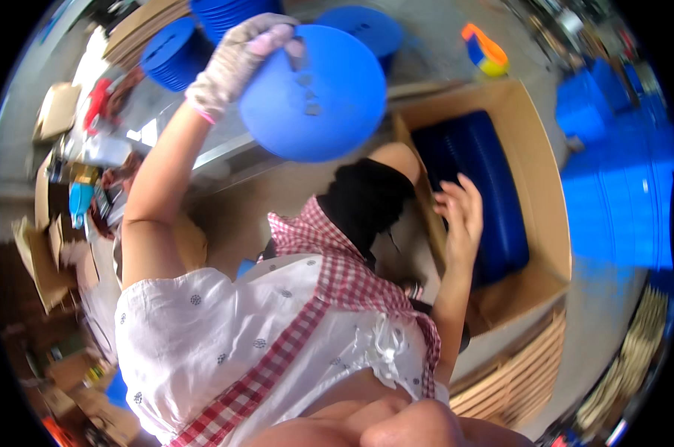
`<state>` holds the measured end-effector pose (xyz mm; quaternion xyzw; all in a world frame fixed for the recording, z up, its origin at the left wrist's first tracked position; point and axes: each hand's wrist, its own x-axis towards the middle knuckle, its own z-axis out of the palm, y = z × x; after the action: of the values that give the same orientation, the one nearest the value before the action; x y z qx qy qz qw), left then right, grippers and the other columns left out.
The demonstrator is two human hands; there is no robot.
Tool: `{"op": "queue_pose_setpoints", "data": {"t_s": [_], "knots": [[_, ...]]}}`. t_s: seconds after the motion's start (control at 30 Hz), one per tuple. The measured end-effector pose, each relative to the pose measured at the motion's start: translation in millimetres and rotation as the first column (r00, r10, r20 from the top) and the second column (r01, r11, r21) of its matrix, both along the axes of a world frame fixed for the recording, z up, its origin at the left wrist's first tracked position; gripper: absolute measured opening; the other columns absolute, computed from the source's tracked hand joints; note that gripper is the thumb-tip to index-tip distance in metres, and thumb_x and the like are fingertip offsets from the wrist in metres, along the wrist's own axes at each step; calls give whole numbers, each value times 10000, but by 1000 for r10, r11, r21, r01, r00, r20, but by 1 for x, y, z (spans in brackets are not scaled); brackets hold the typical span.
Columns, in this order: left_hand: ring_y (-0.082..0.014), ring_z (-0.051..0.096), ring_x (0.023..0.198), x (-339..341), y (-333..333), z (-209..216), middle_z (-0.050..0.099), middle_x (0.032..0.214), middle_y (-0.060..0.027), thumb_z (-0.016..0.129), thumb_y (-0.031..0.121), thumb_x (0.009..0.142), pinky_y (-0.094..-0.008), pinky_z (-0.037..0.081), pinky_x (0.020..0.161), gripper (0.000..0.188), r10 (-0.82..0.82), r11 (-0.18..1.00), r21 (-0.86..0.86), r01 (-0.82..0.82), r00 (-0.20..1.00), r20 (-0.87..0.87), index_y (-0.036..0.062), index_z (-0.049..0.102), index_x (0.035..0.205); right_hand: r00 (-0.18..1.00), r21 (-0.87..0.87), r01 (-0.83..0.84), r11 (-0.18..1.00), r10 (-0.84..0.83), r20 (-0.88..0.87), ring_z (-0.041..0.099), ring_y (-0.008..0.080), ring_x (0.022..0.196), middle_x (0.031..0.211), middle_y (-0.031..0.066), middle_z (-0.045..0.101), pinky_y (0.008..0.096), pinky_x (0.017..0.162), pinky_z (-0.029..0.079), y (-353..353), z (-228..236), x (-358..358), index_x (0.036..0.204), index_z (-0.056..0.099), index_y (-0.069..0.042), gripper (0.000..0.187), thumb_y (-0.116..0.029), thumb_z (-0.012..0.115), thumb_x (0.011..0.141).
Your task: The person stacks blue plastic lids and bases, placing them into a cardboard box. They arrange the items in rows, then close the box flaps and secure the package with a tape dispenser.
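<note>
My left hand point(251, 56), in a pale knitted glove, grips the edge of a round blue plastic disc point(314, 112) with several dark marks or slots near its middle. The disc is held up with its broad face toward me. Over the near side of a cardboard box point(542, 179) hovers my bare right hand point(460, 212), its fingers apart, loosely bent and holding nothing. Inside the box lies a long row of dark blue stacked discs point(475, 186), turned on its side. More stacks of blue discs point(174, 48) stand beyond my left hand.
An orange and yellow tape roll or dispenser point(486, 51) lies beyond the box. Large blue containers point(620, 179) stand at the right. A slatted wooden pallet point(516, 365) is below the box. Cardboard pieces point(42, 261) and mixed clutter fill the left.
</note>
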<state>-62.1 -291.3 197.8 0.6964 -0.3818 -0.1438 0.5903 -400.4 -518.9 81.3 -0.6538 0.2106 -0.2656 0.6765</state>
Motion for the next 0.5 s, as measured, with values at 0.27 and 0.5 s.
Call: {"op": "queue_pose_setpoints", "data": {"t_s": [0.27, 0.5], "knots": [[-137, 656, 792, -115, -172, -43, 682, 854, -63, 608, 302, 955, -278, 553, 777, 403, -475, 878, -96, 469, 832, -285, -15, 604, 1204, 978, 170, 80, 982, -110, 175, 567, 172, 1118, 1240, 113, 588, 332, 941, 467, -6, -3, -36, 1425, 395, -4, 581, -157, 655, 929], [-142, 654, 882, -169, -234, -75, 679, 998, -51, 502, 517, 978, -329, 565, 863, 550, -518, 806, -201, 557, 500, -694, 34, 590, 1228, 901, 270, 357, 894, -405, 152, 589, 140, 1052, 1158, 77, 627, 294, 948, 461, -28, -14, -79, 1313, 486, 11, 433, -47, 653, 917]]}}
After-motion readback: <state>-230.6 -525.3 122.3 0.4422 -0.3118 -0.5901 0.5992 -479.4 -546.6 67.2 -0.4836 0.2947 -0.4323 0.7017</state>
